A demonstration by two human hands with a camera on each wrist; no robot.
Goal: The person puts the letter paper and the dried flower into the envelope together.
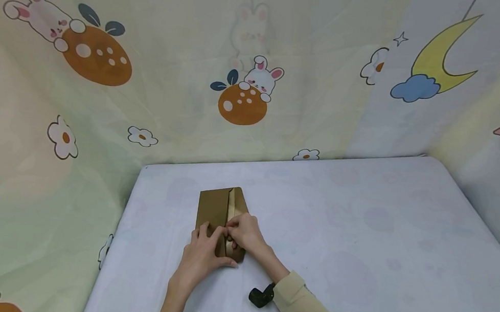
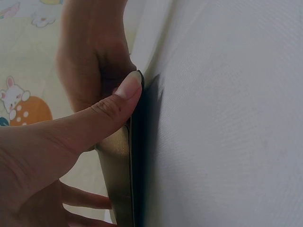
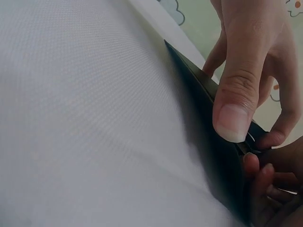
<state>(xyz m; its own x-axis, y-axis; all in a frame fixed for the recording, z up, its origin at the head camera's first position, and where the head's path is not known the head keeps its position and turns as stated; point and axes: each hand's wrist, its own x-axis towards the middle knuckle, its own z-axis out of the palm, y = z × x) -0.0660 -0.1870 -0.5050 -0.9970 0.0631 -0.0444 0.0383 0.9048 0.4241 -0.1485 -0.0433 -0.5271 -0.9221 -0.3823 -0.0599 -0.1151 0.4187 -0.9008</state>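
A brown envelope-like paper folder lies on the white-covered table, with a paler strip running along its flap. My left hand rests on its near left part, fingers spread and thumb out at the near edge. In the left wrist view that thumb lies along the folder's edge. My right hand has curled fingers pinching at the flap, right beside the left index finger. From the right wrist, the dark underside of the folder shows tilted, and fingers hide most of the pinched spot.
White cloth covers the table, which stretches away to the right. A patterned fabric wall rises behind and at the left. Black wrist-camera mounts sit by both wrists.
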